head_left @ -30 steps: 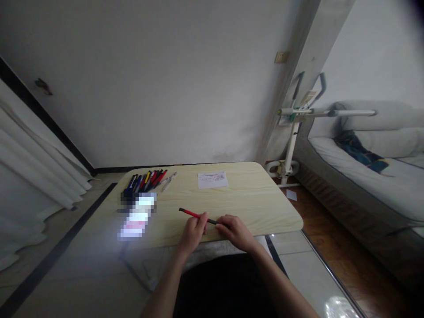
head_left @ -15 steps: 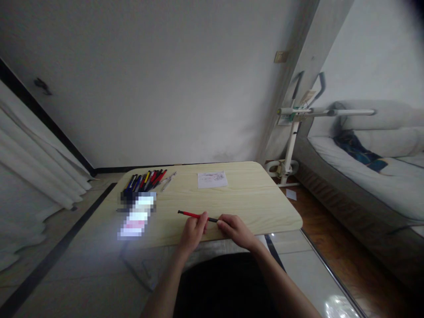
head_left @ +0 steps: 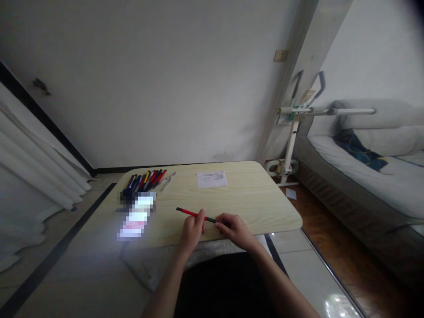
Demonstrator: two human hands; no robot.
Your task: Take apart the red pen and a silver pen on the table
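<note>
A red pen with black ends (head_left: 187, 212) is held just above the near edge of the light wooden table (head_left: 251, 198). My left hand (head_left: 192, 229) pinches the pen's red barrel near its middle. My right hand (head_left: 233, 229) grips the black end on the right. Both hands are closed on the pen, which points left and slightly away from me.
A row of several coloured pens (head_left: 144, 180) lies at the table's far left, with a metal tool (head_left: 168, 180) beside it. A blurred lit patch (head_left: 136, 216) sits in front of the pens. A white paper slip (head_left: 212, 179) lies at the far middle. A white stand (head_left: 291, 141) and a bed (head_left: 367, 172) are to the right.
The pen's left tip has risen slightly and both hands have shifted a little away from me. Grip on the pen is unchanged.
</note>
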